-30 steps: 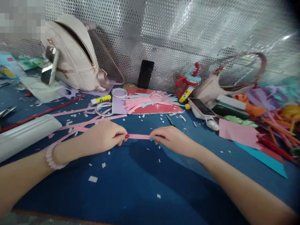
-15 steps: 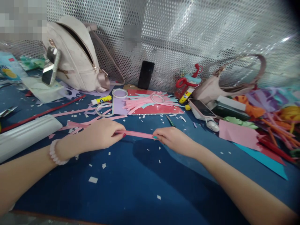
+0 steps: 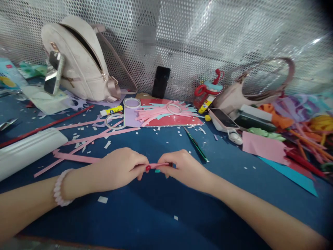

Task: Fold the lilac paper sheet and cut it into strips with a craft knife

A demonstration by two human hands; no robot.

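A pink paper strip [image 3: 155,165] runs between my two hands above the blue table. My left hand [image 3: 117,169], with a beaded bracelet at the wrist, pinches it between thumb and fingers. Close by on the other side, my right hand [image 3: 182,168] is closed on the strip's right end. Only a short length shows between the fingertips; a longer pink part comes out behind my left hand. More pink strips [image 3: 96,136] lie crossed on the table beyond my left hand. A dark green slim tool [image 3: 197,146], perhaps a cutter or tweezers, lies beyond my right hand.
A white roll [image 3: 33,149] lies at left. Glue stick [image 3: 111,110], tape roll [image 3: 114,121] and a red sheet [image 3: 179,120] bearing cut strips lie farther back. A backpack [image 3: 80,62], upright phone [image 3: 161,82] and handbag [image 3: 231,93] stand by the perforated wall. Coloured paper [image 3: 265,147] lies right.
My hands have come closer together and nearer to me, so less of the strip shows between them. More of the green tool and the crossed pink strips is now uncovered.
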